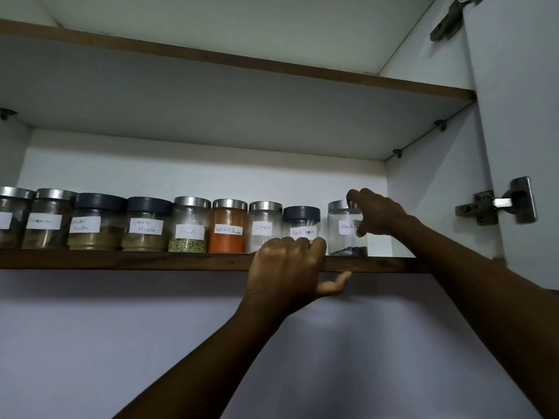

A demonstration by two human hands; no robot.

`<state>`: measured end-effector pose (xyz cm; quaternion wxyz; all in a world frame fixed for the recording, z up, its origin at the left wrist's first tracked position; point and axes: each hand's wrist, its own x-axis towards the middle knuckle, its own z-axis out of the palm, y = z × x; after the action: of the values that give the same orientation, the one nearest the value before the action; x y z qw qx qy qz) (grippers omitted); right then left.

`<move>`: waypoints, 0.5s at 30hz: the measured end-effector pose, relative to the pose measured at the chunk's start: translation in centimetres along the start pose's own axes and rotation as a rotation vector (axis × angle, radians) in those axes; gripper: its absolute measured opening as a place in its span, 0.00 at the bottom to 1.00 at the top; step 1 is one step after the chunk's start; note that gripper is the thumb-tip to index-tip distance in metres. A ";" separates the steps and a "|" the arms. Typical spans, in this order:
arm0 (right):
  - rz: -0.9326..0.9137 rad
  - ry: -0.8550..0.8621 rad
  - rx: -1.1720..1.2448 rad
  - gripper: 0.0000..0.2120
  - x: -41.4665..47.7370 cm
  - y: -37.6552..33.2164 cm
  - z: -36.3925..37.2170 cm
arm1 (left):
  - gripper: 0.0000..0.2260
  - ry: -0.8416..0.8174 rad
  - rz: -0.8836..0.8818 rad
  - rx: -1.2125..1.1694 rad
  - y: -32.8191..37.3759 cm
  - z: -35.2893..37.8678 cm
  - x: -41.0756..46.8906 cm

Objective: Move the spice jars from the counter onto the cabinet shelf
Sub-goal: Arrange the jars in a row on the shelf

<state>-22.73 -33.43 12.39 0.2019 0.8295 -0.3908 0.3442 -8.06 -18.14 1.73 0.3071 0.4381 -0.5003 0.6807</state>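
A row of several labelled spice jars stands on the brown-edged cabinet shelf (121,264). The jars include garam masala (146,225), fennel (190,225), red chilli powder (228,226), cloves (264,225) and a dark-lidded black pepper jar (301,220). At the right end stands a nearly empty glass jar marked black pepper (343,231), with a steel lid. My right hand (378,214) grips this jar from its right side, fingers curled over the lid and front. My left hand (287,264) holds the shelf's front edge, fingers on top and thumb underneath, just in front of the dark-lidded jar.
An upper shelf (272,66) runs above the jars. The open cabinet door (520,146) with its metal hinge (496,204) stands at the right. A small gap of bare shelf lies between the last jar and the cabinet's right wall (423,207).
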 end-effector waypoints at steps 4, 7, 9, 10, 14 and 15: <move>0.011 -0.031 -0.072 0.31 1.3 -0.5 0.7 | 0.23 0.013 0.004 0.024 -0.1 0.0 0.0; 0.006 -0.048 -0.168 0.31 2.3 -0.8 1.1 | 0.24 0.023 0.004 0.024 0.0 0.2 -0.1; 0.008 -0.058 -0.208 0.32 2.7 -0.9 1.4 | 0.24 0.027 0.003 0.018 0.0 0.3 -0.2; 0.006 -0.062 -0.226 0.32 2.9 -0.9 1.6 | 0.24 0.029 0.000 0.016 0.0 0.3 -0.2; 0.002 -0.111 -0.279 0.32 3.5 -1.1 2.0 | 0.24 0.036 -0.008 0.018 0.0 0.2 -0.1; 0.001 -0.127 -0.286 0.33 3.6 -1.2 2.1 | 0.24 0.040 -0.009 0.018 0.0 0.2 -0.1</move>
<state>-19.30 -35.82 13.57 0.2926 0.8123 -0.4481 0.2318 -7.96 -18.30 1.70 0.3161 0.4295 -0.4859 0.6925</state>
